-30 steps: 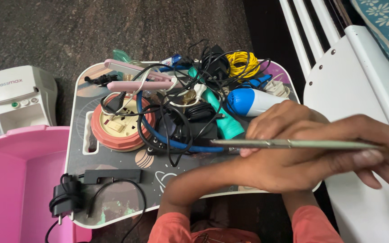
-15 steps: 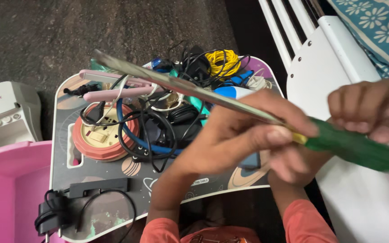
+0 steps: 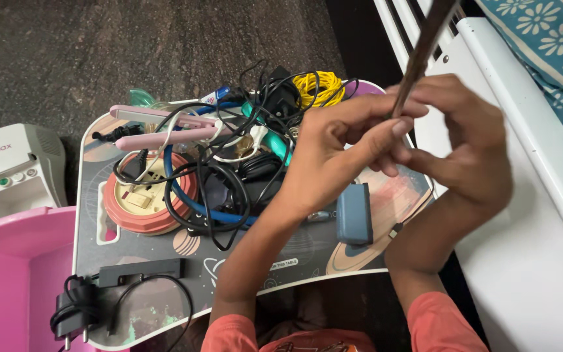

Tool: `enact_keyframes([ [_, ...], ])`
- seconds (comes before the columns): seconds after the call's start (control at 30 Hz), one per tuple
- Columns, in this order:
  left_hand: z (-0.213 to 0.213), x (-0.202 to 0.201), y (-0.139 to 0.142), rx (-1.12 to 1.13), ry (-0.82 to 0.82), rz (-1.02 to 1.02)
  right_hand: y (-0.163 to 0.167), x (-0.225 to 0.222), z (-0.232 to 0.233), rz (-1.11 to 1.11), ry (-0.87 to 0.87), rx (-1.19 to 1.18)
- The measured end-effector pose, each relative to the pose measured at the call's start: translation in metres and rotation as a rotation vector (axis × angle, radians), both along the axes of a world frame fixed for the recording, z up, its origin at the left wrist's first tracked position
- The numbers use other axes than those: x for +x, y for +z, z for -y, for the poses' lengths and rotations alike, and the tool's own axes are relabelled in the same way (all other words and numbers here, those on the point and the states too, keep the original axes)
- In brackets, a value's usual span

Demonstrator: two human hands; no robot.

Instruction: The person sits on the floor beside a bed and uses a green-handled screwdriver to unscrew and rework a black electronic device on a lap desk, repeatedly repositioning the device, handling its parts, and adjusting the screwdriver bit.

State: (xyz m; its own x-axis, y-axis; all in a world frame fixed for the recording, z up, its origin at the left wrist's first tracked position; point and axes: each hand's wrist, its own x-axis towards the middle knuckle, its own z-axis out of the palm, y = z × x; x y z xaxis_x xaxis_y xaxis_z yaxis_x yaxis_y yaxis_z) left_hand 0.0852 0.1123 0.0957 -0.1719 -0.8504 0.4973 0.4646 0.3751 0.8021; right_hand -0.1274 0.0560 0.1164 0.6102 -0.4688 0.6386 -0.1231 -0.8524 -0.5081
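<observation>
I hold a long screwdriver with its metal shaft (image 3: 425, 45) pointing almost straight up and running out of the top of the view. My left hand (image 3: 340, 153) pinches the lower shaft between thumb and fingertips. My right hand (image 3: 467, 146) is closed around the lower end, which hides the handle. Both hands hover above a small tray table (image 3: 164, 248) with a planet print, over its right half.
On the tray lie a tangle of black and blue cables (image 3: 213, 189), a pink hair straightener (image 3: 158, 127), a round pink socket reel (image 3: 144, 199), a yellow cable coil (image 3: 317, 88), a grey-blue box (image 3: 354, 212) and a black adapter (image 3: 73, 306). A white machine (image 3: 14, 169) and pink tub (image 3: 8, 280) stand left, white furniture (image 3: 529, 261) right.
The screwdriver has swung from lying level, through a slant, to nearly upright. Its green handle, visible before, is now hidden inside my right hand. Both hands came closer together.
</observation>
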Motion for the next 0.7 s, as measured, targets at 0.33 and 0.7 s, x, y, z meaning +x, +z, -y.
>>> enact_keyframes([
  [0.33,0.024,0.01,-0.006,-0.045,0.284,-0.041,-0.003,0.038,0.012,-0.099,-0.134,-0.036],
  [0.7,0.03,0.004,-0.004,-0.322,0.947,0.485,0.0,0.051,0.008,-0.03,-0.297,-0.119],
])
